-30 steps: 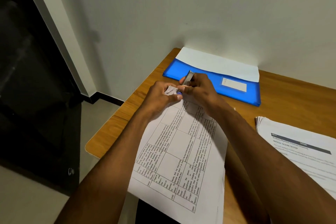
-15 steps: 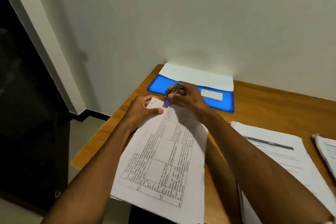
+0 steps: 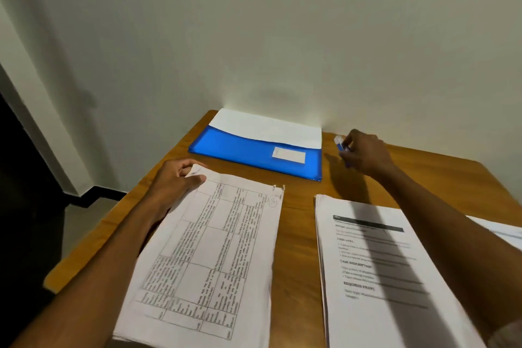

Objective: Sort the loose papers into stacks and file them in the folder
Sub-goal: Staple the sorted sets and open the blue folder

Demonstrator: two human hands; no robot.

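The top corner of the table-printed stack [image 3: 203,257], lower centre of the frame, is being pinched by the left hand [image 3: 176,178], fingers curled over its edge, seemingly so the sheets stay squared. At right of centre, a small blue stapler-like tool [image 3: 342,150] is being gripped in the curled fingers of the right hand [image 3: 364,152], probably to be set aside. The blue folder [image 3: 254,151] is lying against the wall [image 3: 254,37] at centre; a second stack [image 3: 375,277] is resting lower right on the wooden bench [image 3: 299,220].

Both forearms bare, no sleeves; hands [image 3: 175,178] ungloved.
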